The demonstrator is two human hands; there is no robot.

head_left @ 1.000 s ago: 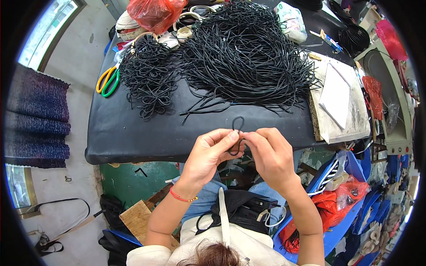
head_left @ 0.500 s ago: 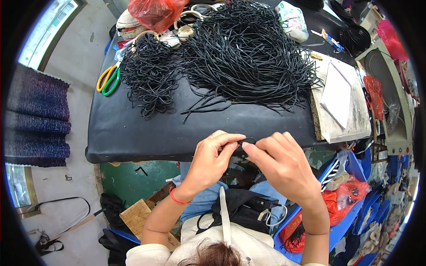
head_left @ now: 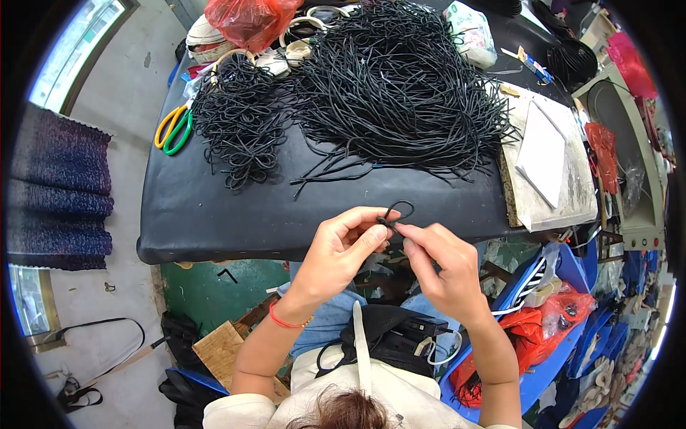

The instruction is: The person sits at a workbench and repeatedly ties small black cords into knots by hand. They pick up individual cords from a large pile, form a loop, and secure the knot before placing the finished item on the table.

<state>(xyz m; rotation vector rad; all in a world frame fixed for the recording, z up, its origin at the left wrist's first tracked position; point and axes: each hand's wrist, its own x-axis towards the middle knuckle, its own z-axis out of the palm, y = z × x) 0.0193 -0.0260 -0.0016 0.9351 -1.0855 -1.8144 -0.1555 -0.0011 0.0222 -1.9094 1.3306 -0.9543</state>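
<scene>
Between my hands, just past the table's near edge, is a thin black cord [head_left: 402, 209] bent into a loop, with a small knot or crossing at the fingertips. My left hand [head_left: 343, 247] pinches it between thumb and fingers. My right hand [head_left: 446, 268] pinches the cord from the other side, close to the left fingertips. Beyond them a large heap of loose straight black cords [head_left: 400, 93] covers the middle of the table. To its left lies a smaller pile of looped, bow-like black cords [head_left: 243, 121].
Yellow-and-green-handled scissors [head_left: 174, 130] lie left of the piles on the black table [head_left: 214, 222]. A board with white paper [head_left: 547, 154] is at the right. Red plastic bags [head_left: 254, 21] sit at the back left. A blue bin [head_left: 532, 386] with red bags stands beside my right arm.
My right hand has lowered and turned, its fingers now pointing at the left fingertips. The cord's loop now stands up above the fingers, where before it was small and mostly hidden.
</scene>
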